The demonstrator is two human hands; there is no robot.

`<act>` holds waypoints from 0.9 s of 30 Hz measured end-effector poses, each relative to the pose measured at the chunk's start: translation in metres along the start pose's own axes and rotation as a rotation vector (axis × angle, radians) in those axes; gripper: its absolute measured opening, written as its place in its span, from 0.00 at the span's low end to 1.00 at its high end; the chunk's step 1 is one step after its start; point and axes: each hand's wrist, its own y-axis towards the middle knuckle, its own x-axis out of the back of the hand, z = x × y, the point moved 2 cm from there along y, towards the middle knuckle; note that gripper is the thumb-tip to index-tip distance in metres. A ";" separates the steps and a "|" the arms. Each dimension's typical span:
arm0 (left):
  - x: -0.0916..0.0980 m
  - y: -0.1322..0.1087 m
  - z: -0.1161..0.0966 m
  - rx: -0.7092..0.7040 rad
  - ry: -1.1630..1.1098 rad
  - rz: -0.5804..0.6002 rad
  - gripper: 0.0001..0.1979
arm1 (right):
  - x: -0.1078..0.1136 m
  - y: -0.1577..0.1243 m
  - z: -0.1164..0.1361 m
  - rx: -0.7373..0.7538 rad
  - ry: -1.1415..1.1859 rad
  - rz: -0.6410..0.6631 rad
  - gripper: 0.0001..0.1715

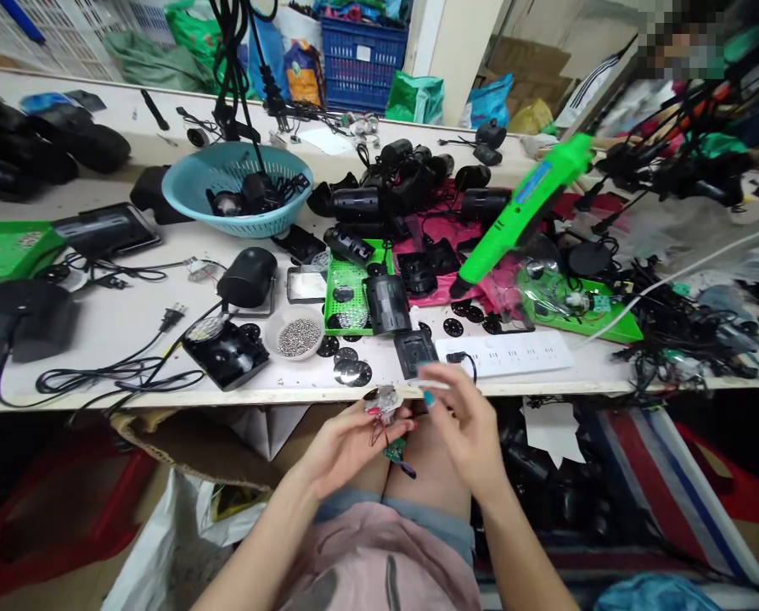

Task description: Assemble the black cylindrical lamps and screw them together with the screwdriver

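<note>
Many black housings [385, 303] crowd the table [99, 331]; left hand [341, 445] pinches wired board [393, 447].

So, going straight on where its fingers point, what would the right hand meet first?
Most likely the small wired assembly in the left hand; the right hand points leftward at it. Depth is unclear.
</note>
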 end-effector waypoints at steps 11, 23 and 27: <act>-0.003 -0.005 0.011 -0.065 0.098 -0.065 0.14 | -0.017 -0.022 -0.013 0.281 -0.312 0.019 0.10; 0.024 -0.089 -0.110 -0.665 1.180 -0.966 0.23 | -0.012 -0.040 -0.027 0.116 0.051 -0.519 0.05; 0.072 -0.107 -0.155 -0.661 1.231 -1.363 0.31 | -0.014 -0.036 -0.023 -0.345 0.416 -0.555 0.19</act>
